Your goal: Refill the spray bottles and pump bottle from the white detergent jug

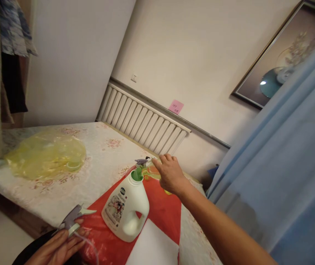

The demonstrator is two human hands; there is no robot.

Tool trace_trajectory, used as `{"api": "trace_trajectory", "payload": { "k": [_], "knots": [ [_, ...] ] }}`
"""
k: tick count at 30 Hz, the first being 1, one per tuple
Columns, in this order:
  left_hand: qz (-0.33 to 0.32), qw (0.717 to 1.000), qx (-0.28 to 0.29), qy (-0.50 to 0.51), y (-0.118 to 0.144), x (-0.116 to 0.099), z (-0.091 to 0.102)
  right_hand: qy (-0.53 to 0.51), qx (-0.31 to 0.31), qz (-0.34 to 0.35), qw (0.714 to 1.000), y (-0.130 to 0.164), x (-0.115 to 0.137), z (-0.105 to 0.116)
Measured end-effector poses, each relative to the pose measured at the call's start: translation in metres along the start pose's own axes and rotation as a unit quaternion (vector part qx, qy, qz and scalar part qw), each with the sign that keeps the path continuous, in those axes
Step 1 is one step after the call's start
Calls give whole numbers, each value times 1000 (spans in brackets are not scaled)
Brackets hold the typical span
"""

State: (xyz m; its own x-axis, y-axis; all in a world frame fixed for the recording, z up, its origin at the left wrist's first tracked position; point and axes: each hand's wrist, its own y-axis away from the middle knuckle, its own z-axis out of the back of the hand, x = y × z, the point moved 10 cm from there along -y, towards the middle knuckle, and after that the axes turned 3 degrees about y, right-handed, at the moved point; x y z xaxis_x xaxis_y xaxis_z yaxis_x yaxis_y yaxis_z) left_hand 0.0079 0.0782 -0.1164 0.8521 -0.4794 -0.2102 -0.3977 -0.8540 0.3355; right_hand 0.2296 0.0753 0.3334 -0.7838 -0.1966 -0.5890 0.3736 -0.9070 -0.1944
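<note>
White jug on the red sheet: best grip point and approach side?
Take the jug by its loop handle, which faces the near edge of the table, so come in from the near side. The jug stands upright with its mouth uncapped, so keep it level. Both hands hold other things.

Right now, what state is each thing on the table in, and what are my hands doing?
White jug: upright, cap off, mouth open.
Spray head: off any bottle, tube dangling, held in left hand.
Second spray bottle: lying on its side, under right hand.
Yellow bag: crumpled, lying flat.
Red cloth: spread under the jug.
</note>
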Motion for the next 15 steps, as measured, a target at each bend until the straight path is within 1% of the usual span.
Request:
{"api": "trace_trajectory", "payload": {
  "k": [3,7,11,15],
  "knots": [
    [4,999,11,-37,1,1,-2,11,-3,9,1000,-2,3,2],
    [-16,998,14,-52,6,-2,-8,20,-6,21,1000,-5,8,6],
    [-17,998,31,-60,7,-2,-13,27,-6,29,999,-6,12,11],
    [-26,996,34,-79,6,-4,-13,27,-12,40,999,-7,17,15]
  ]
}}
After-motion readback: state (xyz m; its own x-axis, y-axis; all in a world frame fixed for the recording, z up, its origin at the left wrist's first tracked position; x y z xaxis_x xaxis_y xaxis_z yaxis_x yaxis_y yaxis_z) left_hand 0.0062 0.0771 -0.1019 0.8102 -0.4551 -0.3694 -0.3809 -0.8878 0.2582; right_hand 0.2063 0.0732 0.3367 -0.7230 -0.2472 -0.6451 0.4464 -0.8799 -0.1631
